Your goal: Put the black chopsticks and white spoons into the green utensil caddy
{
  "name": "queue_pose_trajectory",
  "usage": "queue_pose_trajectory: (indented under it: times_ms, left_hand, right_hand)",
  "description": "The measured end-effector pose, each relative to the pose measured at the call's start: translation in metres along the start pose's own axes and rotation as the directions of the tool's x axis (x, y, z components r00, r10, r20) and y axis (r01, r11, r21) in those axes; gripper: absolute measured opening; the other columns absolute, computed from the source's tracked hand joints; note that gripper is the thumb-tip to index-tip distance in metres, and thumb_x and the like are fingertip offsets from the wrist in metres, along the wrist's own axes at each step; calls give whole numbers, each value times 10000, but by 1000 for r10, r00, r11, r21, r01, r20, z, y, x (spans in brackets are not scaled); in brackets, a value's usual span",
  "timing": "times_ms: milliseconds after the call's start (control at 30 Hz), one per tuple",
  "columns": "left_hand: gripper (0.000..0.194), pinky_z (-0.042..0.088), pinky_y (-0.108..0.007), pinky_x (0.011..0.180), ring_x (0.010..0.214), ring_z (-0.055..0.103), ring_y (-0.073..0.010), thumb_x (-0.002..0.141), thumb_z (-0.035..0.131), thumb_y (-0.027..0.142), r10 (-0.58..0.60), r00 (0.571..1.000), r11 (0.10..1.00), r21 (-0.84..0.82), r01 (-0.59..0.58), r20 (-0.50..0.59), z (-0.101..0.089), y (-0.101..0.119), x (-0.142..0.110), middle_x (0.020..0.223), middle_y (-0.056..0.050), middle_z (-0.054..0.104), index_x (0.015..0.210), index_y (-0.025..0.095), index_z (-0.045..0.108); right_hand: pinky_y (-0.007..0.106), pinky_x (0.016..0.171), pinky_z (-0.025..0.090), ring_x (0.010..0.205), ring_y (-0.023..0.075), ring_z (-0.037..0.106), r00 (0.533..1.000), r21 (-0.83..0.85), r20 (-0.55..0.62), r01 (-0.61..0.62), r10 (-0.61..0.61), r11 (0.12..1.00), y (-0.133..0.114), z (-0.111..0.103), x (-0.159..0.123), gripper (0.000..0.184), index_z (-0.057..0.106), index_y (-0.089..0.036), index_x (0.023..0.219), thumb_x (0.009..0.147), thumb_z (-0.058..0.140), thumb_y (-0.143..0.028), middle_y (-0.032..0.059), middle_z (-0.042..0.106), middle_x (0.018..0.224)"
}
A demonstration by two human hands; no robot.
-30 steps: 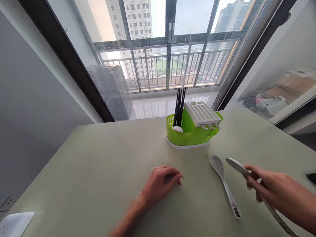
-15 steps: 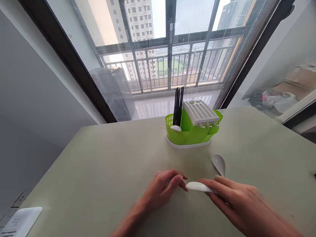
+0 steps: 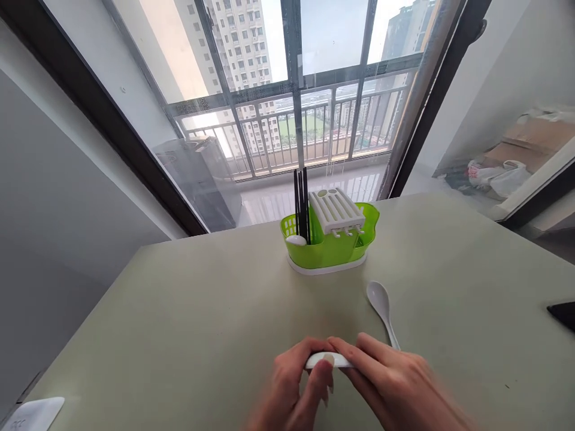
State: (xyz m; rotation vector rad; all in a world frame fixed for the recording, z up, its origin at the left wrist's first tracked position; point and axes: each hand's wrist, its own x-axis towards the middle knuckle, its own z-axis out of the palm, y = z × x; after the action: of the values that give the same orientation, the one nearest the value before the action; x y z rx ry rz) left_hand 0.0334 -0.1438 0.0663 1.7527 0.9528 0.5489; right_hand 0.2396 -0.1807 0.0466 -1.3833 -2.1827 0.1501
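Note:
Low at the front of the table, both hands are on a white spoon [image 3: 344, 361]. My left hand [image 3: 299, 380] grips its bowl end between thumb and fingers. My right hand [image 3: 386, 374] is closed around the handle side, which its fingers mostly hide. Just beyond the right hand lies a second white spoon [image 3: 380, 302], bowl pointing away. Farther back stands a green utensil holder [image 3: 326, 254] with a white slotted rack [image 3: 336, 212] on top. Black chopsticks [image 3: 302, 209] stand upright in its left section, beside another white spoon [image 3: 296, 240].
A pale green table [image 3: 188, 311] reaches to the window wall. At its left front corner lies a white device [image 3: 36, 413]. A black object [image 3: 563, 314] shows at the right edge. Behind the glass are a balcony railing [image 3: 318, 129] and buildings.
My left hand has come to the held spoon and now grips its bowl. The right hand has moved left with the spoon. The camera view has shifted, so more of the lying spoon shows.

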Motion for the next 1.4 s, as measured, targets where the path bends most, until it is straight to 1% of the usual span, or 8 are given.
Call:
queue_pose_trajectory:
  times_ms: [133, 267, 367, 467, 600, 800, 1000, 1400]
  left_hand:
    - [501, 482, -255, 738, 722, 586, -161, 1056, 366, 598, -99, 993, 994, 33, 101, -69, -5, 15, -5, 777, -20, 637, 1097, 209, 679]
    - [460, 474, -281, 740, 749, 575, -180, 1044, 404, 606, -128, 952, 989, 37, 144, -278, -33, 29, -10, 775, -11, 600, 1076, 228, 664]
    - [451, 499, -320, 799, 784, 583, -200, 1050, 399, 600, -45, 857, 999, -34, 32, -513, -67, 35, -8, 808, -19, 609, 1137, 226, 635]
    - [456, 519, -349, 841, 794, 589, -206, 1037, 426, 613, 108, 716, 994, 53, -99, -690, -100, 41, 3, 839, -28, 613, 1096, 217, 644]
    - [417, 499, -387, 925, 863, 609, -211, 1045, 420, 601, 281, 595, 942, 334, -22, -753, -125, 52, 27, 907, -21, 606, 1084, 240, 624]
    - [398, 454, -344, 657, 608, 529, -168, 1047, 387, 551, 366, 665, 705, 660, 259, -651, -134, 53, 64, 899, -5, 650, 1229, 249, 572]
    - [347, 490, -324, 703, 752, 634, -196, 1049, 423, 477, 472, 759, 581, 806, 116, -449, -131, 41, 93, 1045, -60, 697, 1199, 214, 593]
    - [289, 484, -294, 683, 818, 639, -187, 1070, 443, 422, 530, 771, 530, 848, 22, -351, -101, 35, 107, 1128, -63, 673, 1227, 214, 568]
  right_hand:
    - [210, 515, 485, 589, 119, 683, 999, 71, -21, 28, -26, 997, 3, 0, -2, 306, 596, -236, 1322, 1115, 386, -321, -3, 671, 835]
    - [186, 591, 550, 609, 93, 668, 998, 173, -55, -3, 13, 985, 17, -20, -10, 444, 453, -246, 1506, 1079, 505, -354, 17, 685, 960]
    - [165, 652, 581, 638, 88, 671, 986, 237, -116, -94, 124, 967, 36, -33, -25, 479, 458, -290, 1510, 1051, 563, -378, -4, 672, 927]
    - [134, 515, 546, 605, 89, 665, 939, 295, -158, -250, 305, 922, 63, -29, -47, 429, 537, -329, 1440, 1024, 593, -415, -19, 681, 889]
    - [135, 428, 507, 595, 104, 685, 828, 363, -139, -469, 544, 805, 101, -11, -81, 352, 649, -312, 1296, 995, 588, -482, -23, 717, 851]
    - [182, 608, 583, 715, 148, 739, 719, 366, -83, -622, 690, 692, 119, -1, -101, 404, 711, -265, 1205, 963, 569, -556, 1, 766, 872]
    - [186, 545, 541, 593, 119, 673, 759, 333, -50, -601, 650, 727, 113, 2, -94, 366, 716, -281, 1194, 975, 553, -525, -22, 745, 821]
    - [241, 626, 514, 611, 144, 619, 661, 396, -127, -650, 739, 649, 93, 1, -85, 349, 717, -281, 1127, 977, 533, -537, -17, 717, 816]
